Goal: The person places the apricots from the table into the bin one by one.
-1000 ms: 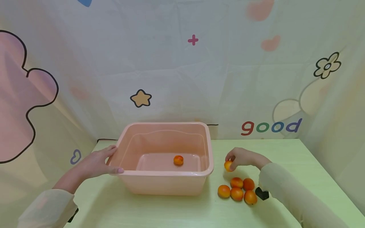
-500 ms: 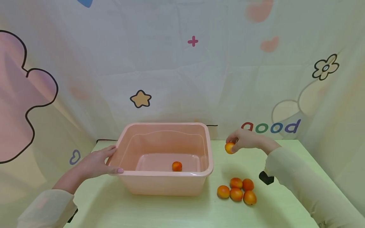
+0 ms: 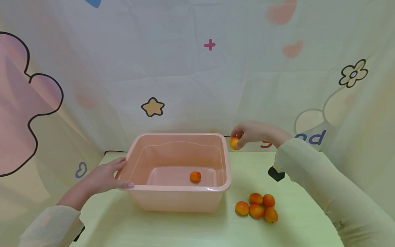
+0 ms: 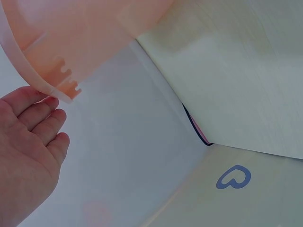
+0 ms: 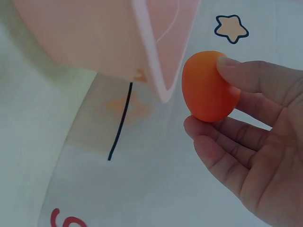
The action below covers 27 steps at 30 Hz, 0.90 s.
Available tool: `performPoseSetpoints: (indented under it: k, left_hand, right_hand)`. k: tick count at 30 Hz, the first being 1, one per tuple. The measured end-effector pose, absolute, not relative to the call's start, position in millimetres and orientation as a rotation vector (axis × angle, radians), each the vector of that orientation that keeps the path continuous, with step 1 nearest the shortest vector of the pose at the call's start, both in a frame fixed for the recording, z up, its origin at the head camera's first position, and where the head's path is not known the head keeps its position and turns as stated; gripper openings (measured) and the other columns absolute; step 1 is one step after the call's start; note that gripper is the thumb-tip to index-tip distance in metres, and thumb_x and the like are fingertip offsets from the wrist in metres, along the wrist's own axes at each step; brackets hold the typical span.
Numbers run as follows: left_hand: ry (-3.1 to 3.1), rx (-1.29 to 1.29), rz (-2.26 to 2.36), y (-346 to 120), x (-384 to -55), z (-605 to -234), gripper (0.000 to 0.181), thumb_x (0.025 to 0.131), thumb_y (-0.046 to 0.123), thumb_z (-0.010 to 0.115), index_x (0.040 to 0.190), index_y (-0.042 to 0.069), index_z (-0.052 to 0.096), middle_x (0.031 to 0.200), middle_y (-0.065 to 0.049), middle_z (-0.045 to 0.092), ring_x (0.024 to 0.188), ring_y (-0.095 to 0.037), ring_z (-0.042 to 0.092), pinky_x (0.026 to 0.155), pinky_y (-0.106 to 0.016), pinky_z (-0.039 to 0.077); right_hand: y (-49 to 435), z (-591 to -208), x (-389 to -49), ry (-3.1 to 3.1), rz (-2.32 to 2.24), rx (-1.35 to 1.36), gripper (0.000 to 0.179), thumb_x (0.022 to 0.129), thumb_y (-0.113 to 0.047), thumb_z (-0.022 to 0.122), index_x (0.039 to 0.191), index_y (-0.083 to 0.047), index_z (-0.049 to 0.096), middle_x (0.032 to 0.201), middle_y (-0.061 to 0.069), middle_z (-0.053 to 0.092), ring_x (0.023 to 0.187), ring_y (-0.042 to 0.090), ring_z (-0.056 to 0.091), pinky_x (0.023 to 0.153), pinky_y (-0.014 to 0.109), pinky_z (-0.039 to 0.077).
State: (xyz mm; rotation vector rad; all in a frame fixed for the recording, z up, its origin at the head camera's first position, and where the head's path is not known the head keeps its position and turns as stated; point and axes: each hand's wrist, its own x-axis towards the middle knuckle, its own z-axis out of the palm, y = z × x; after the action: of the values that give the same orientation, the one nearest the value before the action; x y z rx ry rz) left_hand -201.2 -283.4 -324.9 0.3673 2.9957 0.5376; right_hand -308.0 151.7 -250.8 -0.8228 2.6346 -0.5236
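At the left of the head view, my left hand (image 3: 103,176) holds the corner of a pink plastic basin (image 3: 176,198), thumb over the front rim. In the left wrist view, its fingers (image 4: 49,120) curl under the rim (image 4: 28,71). My right hand (image 3: 256,132) pinches a smooth, oval orange fruit (image 5: 208,87) between thumb and fingers; its exact kind is unclear. That hand is raised beside the basin's right back corner. Inside the basin lies one similar orange-red fruit (image 3: 195,177). Several more such fruits (image 3: 256,211) are clustered on the table right of the basin.
The pale green table (image 3: 185,230) ends at a printed cloth backdrop (image 3: 185,75) behind the basin. Cloth also hangs on both sides. A black piece (image 3: 276,174) shows beneath the right sleeve.
My right hand has lifted the orange fruit off the table side, upward and then left toward the basin's corner. The fruit inside the basin has rolled a little. My left hand stays put.
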Motion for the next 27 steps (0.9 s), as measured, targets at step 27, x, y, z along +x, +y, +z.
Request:
performPoseSetpoints:
  k: [27]
  left_hand:
    - [2.955, 0.331, 0.608, -283.8, -201.9, -325.2, 0.1, 0.064, 0.058, 0.067, 0.138, 0.004, 0.027, 0.134, -0.021, 0.038, 0.108, -0.039, 0.048, 0.078, -0.055, 0.045]
  right_hand:
    - [39.1, -247.6, -320.1, 2.564, -0.418, -0.661, 0.025, 0.078, -0.011, 0.063, 0.103, -0.012, 0.062, 0.099, 0.001, 0.058, 0.086, 0.018, 0.054, 0.083, 0.032, 0.047]
